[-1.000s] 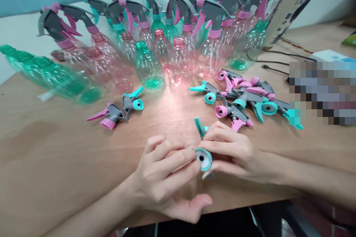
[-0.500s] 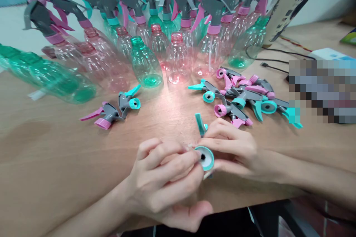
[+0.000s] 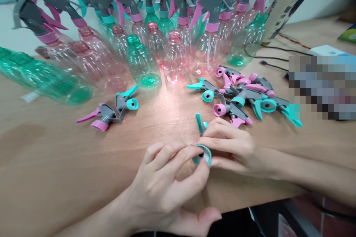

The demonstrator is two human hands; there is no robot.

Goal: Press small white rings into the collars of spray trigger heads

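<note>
Now the right hand is holding a sprayer near the front edge of the counter, its grip pinching it between thumb and fingers around the teal cap. The cap's open underside is facing up toward the camera, showing a white inside and a dark hole. A teal trigger is sticking out beyond the right fingers. The left hand is meeting the cap from the other side: one fingertip is reaching in by the hole, the next is touching the near rim, and the thumb is standing well apart. Whether the left grip is pinching anything, I cannot tell.

Beyond the right hand, a pile of pink and teal sprayers is lying on the counter; two more are lying to the left. Behind them, an uncapped green bottle and pink bottle are standing upright, with sprayer-topped bottles crowding around and behind. Green bottles are filling the left edge. Cables are trailing toward a white box.
</note>
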